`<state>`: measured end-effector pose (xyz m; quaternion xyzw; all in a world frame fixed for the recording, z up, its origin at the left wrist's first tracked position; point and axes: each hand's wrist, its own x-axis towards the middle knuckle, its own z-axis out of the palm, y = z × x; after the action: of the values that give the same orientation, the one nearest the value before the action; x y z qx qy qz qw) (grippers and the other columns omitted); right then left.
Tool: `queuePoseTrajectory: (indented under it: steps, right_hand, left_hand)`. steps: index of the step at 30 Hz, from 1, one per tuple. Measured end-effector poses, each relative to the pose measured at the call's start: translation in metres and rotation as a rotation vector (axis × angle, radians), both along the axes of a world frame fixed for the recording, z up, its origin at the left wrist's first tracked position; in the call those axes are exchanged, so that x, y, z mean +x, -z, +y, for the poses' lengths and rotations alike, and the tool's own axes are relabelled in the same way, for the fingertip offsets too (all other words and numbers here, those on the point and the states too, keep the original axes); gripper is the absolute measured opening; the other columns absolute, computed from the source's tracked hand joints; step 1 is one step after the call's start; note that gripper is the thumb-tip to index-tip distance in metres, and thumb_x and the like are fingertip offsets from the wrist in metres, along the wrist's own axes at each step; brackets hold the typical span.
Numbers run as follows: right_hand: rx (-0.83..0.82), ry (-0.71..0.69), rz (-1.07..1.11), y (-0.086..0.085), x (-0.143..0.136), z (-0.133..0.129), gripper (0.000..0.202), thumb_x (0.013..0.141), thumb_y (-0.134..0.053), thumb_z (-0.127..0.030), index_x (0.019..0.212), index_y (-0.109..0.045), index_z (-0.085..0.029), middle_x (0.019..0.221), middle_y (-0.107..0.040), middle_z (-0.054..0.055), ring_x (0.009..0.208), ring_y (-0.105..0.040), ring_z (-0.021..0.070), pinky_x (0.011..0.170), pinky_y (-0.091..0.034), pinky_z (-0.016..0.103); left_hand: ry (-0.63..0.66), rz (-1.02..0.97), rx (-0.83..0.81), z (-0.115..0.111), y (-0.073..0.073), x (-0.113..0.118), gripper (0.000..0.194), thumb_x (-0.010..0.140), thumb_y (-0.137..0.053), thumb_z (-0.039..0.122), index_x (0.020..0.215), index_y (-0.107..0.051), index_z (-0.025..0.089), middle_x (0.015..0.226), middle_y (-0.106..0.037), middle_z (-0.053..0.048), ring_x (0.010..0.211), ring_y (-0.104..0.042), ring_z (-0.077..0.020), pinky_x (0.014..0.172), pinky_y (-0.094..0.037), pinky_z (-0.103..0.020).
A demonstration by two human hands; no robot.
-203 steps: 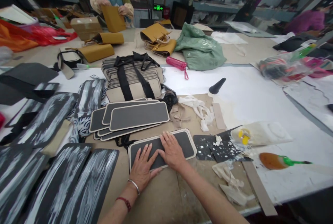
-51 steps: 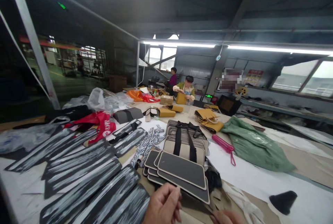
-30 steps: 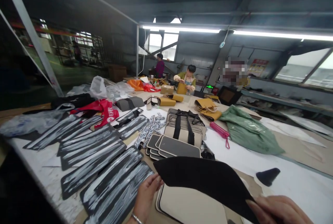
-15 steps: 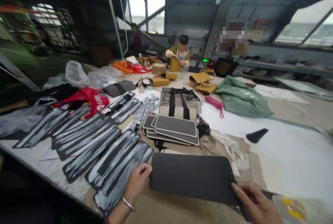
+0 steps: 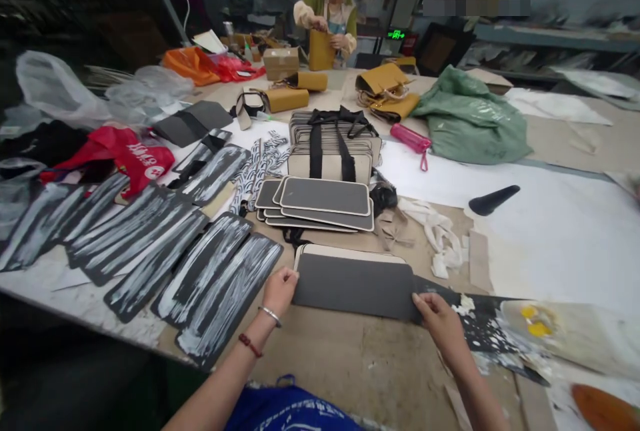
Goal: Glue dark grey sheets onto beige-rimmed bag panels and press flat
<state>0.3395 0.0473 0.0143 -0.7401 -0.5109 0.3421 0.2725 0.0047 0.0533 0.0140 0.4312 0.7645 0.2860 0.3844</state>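
Observation:
A dark grey rectangular panel [image 5: 353, 286] with rounded corners is held between my two hands, over a beige piece whose edge shows behind it. My left hand [image 5: 281, 289] pinches its left end, and my right hand [image 5: 434, 311] grips its right end. Just beyond lies a stack of grey panels with beige rims [image 5: 325, 195]. Behind that stands a row of beige pieces [image 5: 330, 167] with black straps across it. To the left, several dark panels streaked with white glue [image 5: 230, 297] lie spread out.
A black glue-spattered board [image 5: 483, 324] and a clear bag with yellow bits [image 5: 560, 331] lie at right. Farther back are a green bag [image 5: 475, 117], a pink pouch [image 5: 410, 137] and mustard bags [image 5: 385, 87]. A co-worker [image 5: 327, 17] handles a mustard piece across the table.
The camera view has tilted down. The dark panel has come down over the beige piece, with both hands still on its ends.

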Motion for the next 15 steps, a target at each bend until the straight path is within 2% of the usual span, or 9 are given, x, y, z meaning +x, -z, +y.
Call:
queuePoseTrajectory:
  steps: [6, 10, 15]
  right_hand:
    - [-0.078, -0.023, -0.055, 0.019, 0.009, 0.029, 0.042, 0.063, -0.046, -0.061, 0.063, -0.052, -0.019, 0.054, -0.054, 0.000, 0.052, -0.050, 0.0158, 0.051, -0.037, 0.027]
    - [-0.102, -0.076, -0.172, 0.028, 0.007, 0.037, 0.039, 0.066, -0.043, -0.059, 0.061, -0.049, -0.021, 0.054, -0.054, 0.000, 0.054, -0.051, 0.0169, 0.053, -0.036, 0.028]
    - [-0.089, -0.134, -0.258, 0.030, 0.004, 0.032, 0.035, 0.070, -0.039, -0.055, 0.058, -0.043, -0.023, 0.055, -0.052, 0.000, 0.055, -0.050, 0.0168, 0.056, -0.034, 0.028]
  left_hand:
    - [-0.004, 0.087, -0.068, 0.027, 0.010, 0.010, 0.016, 0.068, -0.046, 0.022, 0.053, -0.051, 0.017, 0.054, -0.054, 0.001, 0.058, -0.051, -0.0134, 0.056, -0.034, -0.023]
    - [-0.001, 0.143, -0.099, 0.030, 0.015, 0.011, 0.017, 0.070, -0.046, 0.020, 0.054, -0.052, 0.017, 0.055, -0.055, 0.001, 0.060, -0.053, -0.0135, 0.057, -0.035, -0.022]
    - [0.021, 0.192, -0.128, 0.028, 0.020, 0.012, 0.019, 0.074, -0.045, 0.022, 0.056, -0.051, 0.018, 0.055, -0.053, 0.001, 0.060, -0.052, -0.0140, 0.058, -0.034, -0.022]
